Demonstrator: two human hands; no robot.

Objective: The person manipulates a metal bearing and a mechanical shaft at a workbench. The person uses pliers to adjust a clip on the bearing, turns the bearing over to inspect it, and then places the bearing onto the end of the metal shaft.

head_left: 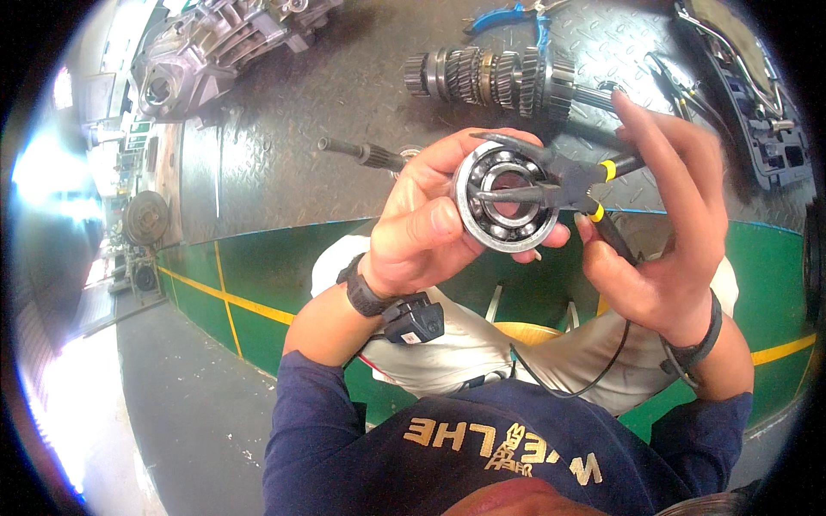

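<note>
My left hand (417,228) grips a steel ball bearing (492,232) upright in front of me, facing the camera. Black pliers (570,182) with yellow bands on their handles lie across the bearing: one jaw reaches over the middle opening, the other passes over the top edge. Whether the lower jaw grips anything is unclear. My right hand (658,224) holds the pliers by the handles, its fingers spread along them. Behind the bearing a splined steel shaft (344,150) rests on the metal workbench (258,189).
A gear assembly (486,79) lies at the bench's back. An aluminium housing (198,64) stands back left. Blue-handled pliers (499,17) lie at the top, more pliers (675,82) at back right, beside an open tool case (766,155). The green bench front (198,284) has yellow lines.
</note>
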